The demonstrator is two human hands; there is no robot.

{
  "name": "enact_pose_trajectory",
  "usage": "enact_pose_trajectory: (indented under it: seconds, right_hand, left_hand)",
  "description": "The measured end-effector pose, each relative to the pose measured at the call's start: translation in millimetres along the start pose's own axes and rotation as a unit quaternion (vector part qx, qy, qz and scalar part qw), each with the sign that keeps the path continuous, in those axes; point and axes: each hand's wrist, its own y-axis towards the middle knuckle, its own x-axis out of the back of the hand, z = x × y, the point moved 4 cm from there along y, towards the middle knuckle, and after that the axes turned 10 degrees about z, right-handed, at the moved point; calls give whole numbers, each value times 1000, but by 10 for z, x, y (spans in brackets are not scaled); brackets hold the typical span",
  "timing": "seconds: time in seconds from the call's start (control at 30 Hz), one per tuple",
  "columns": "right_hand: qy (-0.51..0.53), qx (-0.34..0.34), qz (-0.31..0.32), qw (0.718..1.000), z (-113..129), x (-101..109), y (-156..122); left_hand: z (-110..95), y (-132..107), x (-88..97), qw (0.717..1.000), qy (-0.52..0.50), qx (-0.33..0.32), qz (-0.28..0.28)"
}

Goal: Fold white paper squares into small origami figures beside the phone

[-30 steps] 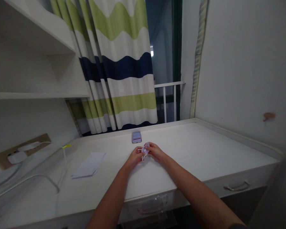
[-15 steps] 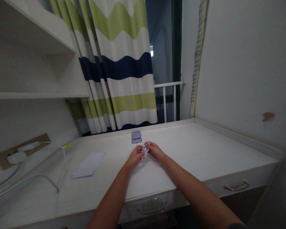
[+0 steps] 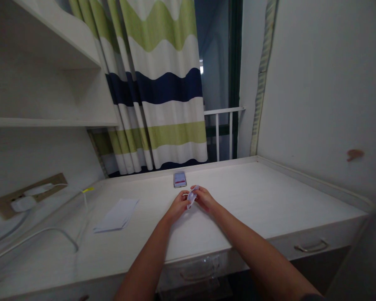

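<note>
A small translucent piece of plastic film, pale bluish-white and creased, stands tilted in the lower middle of the frame, pinched between the fingers of the left hand and right hand.

We hold a small translucent sheet between our left hand and right hand, above a white desk. Just ahead lies a smartphone, face up; white paper lies to our left, and a striped curtain hangs beyond.

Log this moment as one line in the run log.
left hand: pinches translucent item | right hand: pinches same item | nearby: phone | surface: desk
</note>
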Motion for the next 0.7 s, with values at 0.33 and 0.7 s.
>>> enact_pose_trajectory:
  seconds: [0.33, 0.7]
  right_hand:
    - [-18, -3, -10, 1000, 6, 2, -4]
    - [-21, 19, 10, 1000, -33, 14, 26]
  left_hand:
    - [44, 11, 70, 999, -40, 10, -19]
    - [60, 3, 93, 999, 16, 16, -42]
